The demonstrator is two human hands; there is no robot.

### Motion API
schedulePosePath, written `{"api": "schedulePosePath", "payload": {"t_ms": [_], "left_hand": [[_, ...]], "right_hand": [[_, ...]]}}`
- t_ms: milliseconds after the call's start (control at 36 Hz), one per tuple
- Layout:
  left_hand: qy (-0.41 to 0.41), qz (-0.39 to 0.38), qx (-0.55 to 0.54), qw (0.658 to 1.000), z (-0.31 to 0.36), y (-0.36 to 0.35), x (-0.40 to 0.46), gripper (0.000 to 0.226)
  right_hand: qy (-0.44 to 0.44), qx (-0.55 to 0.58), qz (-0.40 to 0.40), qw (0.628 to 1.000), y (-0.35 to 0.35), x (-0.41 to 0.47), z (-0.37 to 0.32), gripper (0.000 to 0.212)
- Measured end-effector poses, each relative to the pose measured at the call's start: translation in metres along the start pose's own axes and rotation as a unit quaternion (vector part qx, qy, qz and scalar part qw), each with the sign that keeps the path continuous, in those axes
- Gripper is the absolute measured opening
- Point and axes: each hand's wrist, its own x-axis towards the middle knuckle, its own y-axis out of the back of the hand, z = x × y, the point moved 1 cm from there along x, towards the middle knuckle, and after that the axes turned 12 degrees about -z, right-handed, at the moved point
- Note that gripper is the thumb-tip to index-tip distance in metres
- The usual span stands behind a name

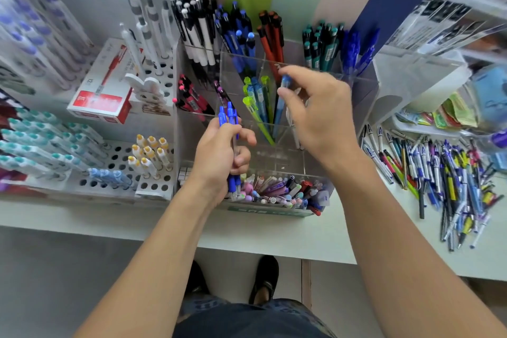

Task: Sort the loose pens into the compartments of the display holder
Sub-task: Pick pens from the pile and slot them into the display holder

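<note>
Left hand (pixel 219 151) grips blue pens (pixel 229 121), right hand (pixel 315 112) pinches another over the clear acrylic holder (pixel 290 145); at three o'clock, a loose pile (pixel 444 173) remains unsorted.

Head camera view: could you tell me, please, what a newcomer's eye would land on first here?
Probably the two hands in the middle: the left hand grips a couple of blue pens upright, while the right hand pinches a light blue pen over the clear display holder. Next, the big pile of loose pens sprawled on the white counter at the right, and the red and white box at the left.
</note>
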Motion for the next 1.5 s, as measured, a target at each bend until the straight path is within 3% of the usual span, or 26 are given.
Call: {"api": "schedulePosePath", "payload": {"t_ms": [56,250,417,528,667,778,972,1056,1111,1167,1250,1417,1500], "left_hand": [[0.003,-0.019,-0.006,1.0,0.0,0.0,-0.002,0.008],[0.005,-0.058,0.031,0.998,0.004,0.005,-0.012,0.016],[0.015,-0.071,0.077,0.994,0.003,0.009,-0.014,0.015],[0.021,-0.071,0.117,0.99,0.004,0.01,-0.017,0.006],[0.046,-0.121,0.166,0.978,0.003,0.001,-0.017,0.018],[0.049,-0.149,0.243,0.957,0.0,-0.01,-0.011,0.013],[0.058,-0.209,0.372,0.902,-0.005,-0.031,-0.002,0.017],[0.048,-0.217,0.424,0.878,-0.004,-0.043,0.006,0.015],[0.022,-0.21,0.451,0.867,-0.001,-0.05,0.011,0.02],[-0.017,-0.197,0.447,0.873,0.003,-0.053,0.015,0.023],[-0.075,-0.181,0.426,0.883,0.008,-0.056,0.016,0.012],[-0.107,-0.174,0.407,0.89,0.011,-0.072,0.021,0.02],[-0.098,-0.193,0.402,0.89,0.013,-0.082,0.024,0.019]], "right_hand": [[-0.015,-0.079,-0.045,0.996,-0.005,0.005,0.0,0.026],[-0.089,-0.159,-0.075,0.98,-0.012,0.013,-0.017,0.027],[-0.1,-0.036,-0.043,0.993,-0.016,0.007,-0.019,0.034],[-0.048,0.049,0.043,0.997,-0.004,-0.014,-0.025,0.028],[-0.112,0.227,-0.109,0.961,-0.017,-0.04,-0.028,0.014],[-0.141,0.378,-0.109,0.908,-0.017,-0.044,-0.016,0.015],[-0.152,0.388,-0.14,0.898,0.006,-0.051,0.007,0.003],[-0.155,0.384,-0.146,0.898,0.019,-0.05,0.014,0.01],[-0.151,0.372,-0.121,0.908,0.029,-0.047,0.018,0.014],[-0.162,0.372,-0.038,0.913,0.043,-0.043,0.027,0.016],[-0.173,0.418,0.081,0.888,0.07,-0.039,0.044,0.02],[-0.163,0.463,0.063,0.869,0.078,-0.033,0.05,0.018],[-0.138,0.44,0.044,0.886,0.081,-0.03,0.048,0.017]]}}
